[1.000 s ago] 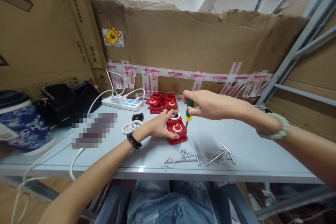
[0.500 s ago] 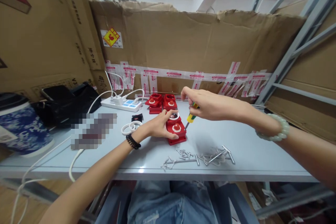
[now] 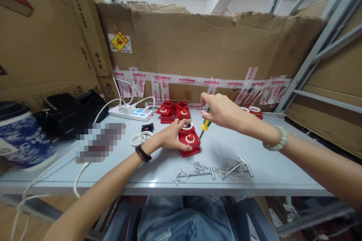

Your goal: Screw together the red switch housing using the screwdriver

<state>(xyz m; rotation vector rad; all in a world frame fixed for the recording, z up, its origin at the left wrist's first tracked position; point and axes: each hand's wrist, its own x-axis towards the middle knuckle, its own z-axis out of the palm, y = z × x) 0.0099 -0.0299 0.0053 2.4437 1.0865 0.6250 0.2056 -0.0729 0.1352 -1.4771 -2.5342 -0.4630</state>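
Observation:
Under my left hand (image 3: 174,134) lies a red device (image 3: 192,147) with a round red knob and a white ring, its thumb and fingers closed around the sides against the table. My right hand (image 3: 222,110) grips a yellow-and-green screwdriver (image 3: 205,125) from above. The screwdriver's tip meets the right edge of the red device, at what looks like a screw at its corner. Close in front of the device lie several loose screws (image 3: 198,165) and metal T-shaped rods (image 3: 198,174) with pale strings.
Behind stand more red devices (image 3: 183,110), and another red piece (image 3: 256,112) sits at the back right. White rings (image 3: 137,140), a power strip (image 3: 131,111) with cables and a patterned cup (image 3: 26,139) are on the left. A cardboard wall (image 3: 198,49) closes off the back.
My right hand has shifted slightly and its wrist has turned, uncovering the red piece at the back right. The screwdriver stays at the device's edge; my left hand keeps its place.

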